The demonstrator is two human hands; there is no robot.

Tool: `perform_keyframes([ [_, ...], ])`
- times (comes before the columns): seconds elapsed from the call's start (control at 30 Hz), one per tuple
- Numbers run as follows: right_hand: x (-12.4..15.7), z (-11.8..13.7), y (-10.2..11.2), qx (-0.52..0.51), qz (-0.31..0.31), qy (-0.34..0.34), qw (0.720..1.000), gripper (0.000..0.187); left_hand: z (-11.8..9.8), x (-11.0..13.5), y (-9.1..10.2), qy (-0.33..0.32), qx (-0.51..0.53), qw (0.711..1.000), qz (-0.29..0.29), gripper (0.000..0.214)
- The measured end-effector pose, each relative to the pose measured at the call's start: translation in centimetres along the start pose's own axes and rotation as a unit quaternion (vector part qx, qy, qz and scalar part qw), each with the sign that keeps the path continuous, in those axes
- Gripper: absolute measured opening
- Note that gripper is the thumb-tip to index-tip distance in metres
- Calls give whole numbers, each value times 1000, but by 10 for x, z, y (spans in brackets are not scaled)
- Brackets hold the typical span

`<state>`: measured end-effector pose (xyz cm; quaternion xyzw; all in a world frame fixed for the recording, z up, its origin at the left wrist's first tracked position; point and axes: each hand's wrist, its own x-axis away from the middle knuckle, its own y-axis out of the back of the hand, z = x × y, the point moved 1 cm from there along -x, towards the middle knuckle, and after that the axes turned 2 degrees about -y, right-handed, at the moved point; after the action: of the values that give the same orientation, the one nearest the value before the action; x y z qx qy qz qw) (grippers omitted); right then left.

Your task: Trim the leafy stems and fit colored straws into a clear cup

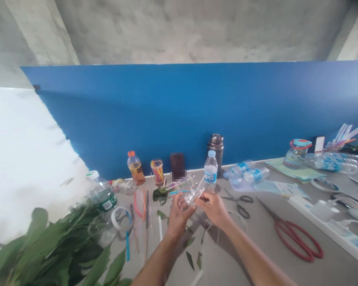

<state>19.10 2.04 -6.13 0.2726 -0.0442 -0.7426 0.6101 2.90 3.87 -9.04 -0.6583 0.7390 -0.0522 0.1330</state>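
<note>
"What are the hands doing?"

"The left hand (177,217) and the right hand (214,209) are close together at the center of the frame, both clamped on a clear plastic piece (193,195)."

"What's nearest them?"

"A water bottle (210,171) stands upright just behind, and black scissors (238,200) lie just right of the right hand."

"And farther out?"

"Red scissors (295,242) lie at lower right on the table (250,248), beside a power strip (331,226). Green leaves (44,254) fill the lower left, and a blue wall (167,119) runs behind."
</note>
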Motion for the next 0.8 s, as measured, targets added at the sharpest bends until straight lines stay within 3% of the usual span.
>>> perform_keyframes([
  [0.13,2,4,1,-28,12,-3,1000,22,-6,4,-1,64,78,993,62,81],
  [0.27,5,11,3,-42,22,-22,999,19,-12,7,-4,73,96,988,93,72],
  [0.43,7,20,8,-27,42,-33,998,12,-12,7,-5,76,104,986,102,59],
  [0.8,8,17,7,-6,65,-30,997,12,-13,9,-6,90,107,988,64,64],
])
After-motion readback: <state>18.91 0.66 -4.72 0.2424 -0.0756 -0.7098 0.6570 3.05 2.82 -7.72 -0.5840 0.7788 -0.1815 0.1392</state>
